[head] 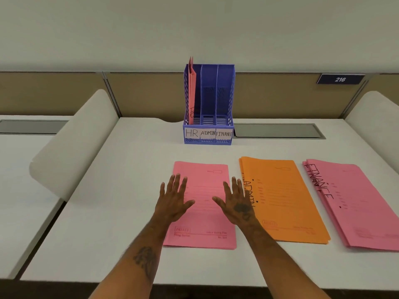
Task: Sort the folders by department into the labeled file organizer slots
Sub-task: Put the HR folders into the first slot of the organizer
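**Hands Poised Over Pink Stack as Filing Job Gets Under Way**

Fingers [178, 182] spread wide and gripping nothing, the left hand [172, 201] and right hand [236, 202] lie flat over the pink folder stack [204, 225] at lower centre of the frame, the left at its left edge, the right at its right edge. Whether the palms press the paper or hover just above cannot be told.

To its right lies an orange stack [287, 203] marked ADMIN, and at the far right edge a second pink stack [356, 208] marked FINANCE, all three lying on the white worktop [97, 212]. At upper centre stands the blue file organizer [208, 104], its three slots labelled HR [191, 133], ADMIN and FINANCE from left to right. One pink folder [191, 91] stands upright in the HR slot; the other two slots look empty.

The centre stack shows no readable department name, but its position suggests HR. Most of the job appears to remain. Doing this step well likely means separating only the top folder at its edge, pinching it by the long sides, confirming its label, then carrying it upright and lowering it into the leftmost slot beside the one already there, without nudging the light organizer backward.
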Tool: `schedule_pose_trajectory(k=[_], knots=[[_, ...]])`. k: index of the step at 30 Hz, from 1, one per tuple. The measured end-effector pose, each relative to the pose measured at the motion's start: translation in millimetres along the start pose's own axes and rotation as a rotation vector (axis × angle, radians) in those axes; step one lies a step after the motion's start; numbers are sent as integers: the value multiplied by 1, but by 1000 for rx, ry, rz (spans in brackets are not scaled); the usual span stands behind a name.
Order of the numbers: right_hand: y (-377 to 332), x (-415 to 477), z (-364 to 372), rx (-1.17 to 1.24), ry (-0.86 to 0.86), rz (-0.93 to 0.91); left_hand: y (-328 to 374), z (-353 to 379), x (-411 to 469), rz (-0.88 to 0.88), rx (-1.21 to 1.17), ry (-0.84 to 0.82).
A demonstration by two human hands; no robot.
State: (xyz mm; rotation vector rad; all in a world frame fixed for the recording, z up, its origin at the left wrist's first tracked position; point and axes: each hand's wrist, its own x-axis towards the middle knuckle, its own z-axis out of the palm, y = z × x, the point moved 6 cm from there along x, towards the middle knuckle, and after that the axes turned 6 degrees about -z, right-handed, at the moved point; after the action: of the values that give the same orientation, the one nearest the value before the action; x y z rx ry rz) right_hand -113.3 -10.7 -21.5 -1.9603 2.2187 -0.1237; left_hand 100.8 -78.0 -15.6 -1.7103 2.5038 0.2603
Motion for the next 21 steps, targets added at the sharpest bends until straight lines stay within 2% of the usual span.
schedule_pose_trajectory(k=[4, 9, 13, 18, 21], knots=[[2, -8, 20, 42, -90, 32, -10, 25, -6, -68, -127, -45], [-4, -18, 40, 49, -170, 93, -21, 47, -17, -264, -375, -82], [-8, -21, 40, 69, -136, 184, -26, 50, -19, -454, -507, -82], [-11, -17, 35, 240, -68, 304, -28, 46, -14, -552, -561, -111], [-9, -15, 34, 366, -37, 393, -33, 41, -10, -550, -808, -143]])
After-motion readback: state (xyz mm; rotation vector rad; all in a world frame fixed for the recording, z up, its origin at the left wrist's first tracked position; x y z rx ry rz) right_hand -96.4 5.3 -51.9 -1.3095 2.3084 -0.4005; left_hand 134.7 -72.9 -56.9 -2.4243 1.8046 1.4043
